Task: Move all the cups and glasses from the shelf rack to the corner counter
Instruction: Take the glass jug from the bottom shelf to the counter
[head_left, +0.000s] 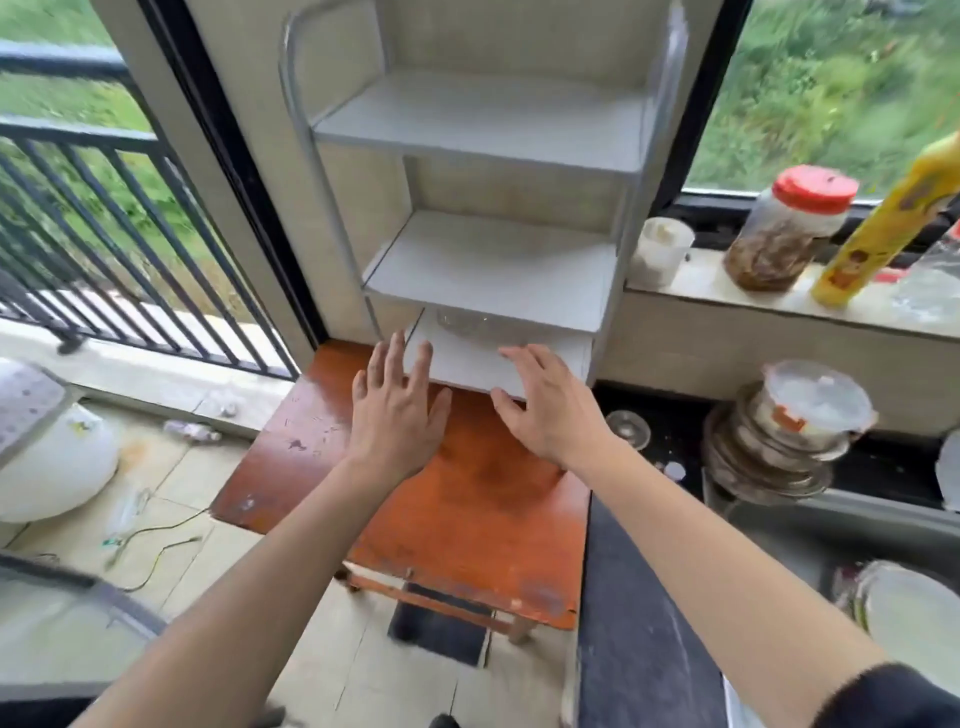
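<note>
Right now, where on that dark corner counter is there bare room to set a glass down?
Bare dark counter lies between the clear upturned glass and the stacked dishes. Further right is crowded: the stack, then the steel sink.

One head cam, wide-angle, looking fwd and down at the shelf rack (483, 208) from close range; forearms enter from bottom edge, window behind rack, floor left of it.
</note>
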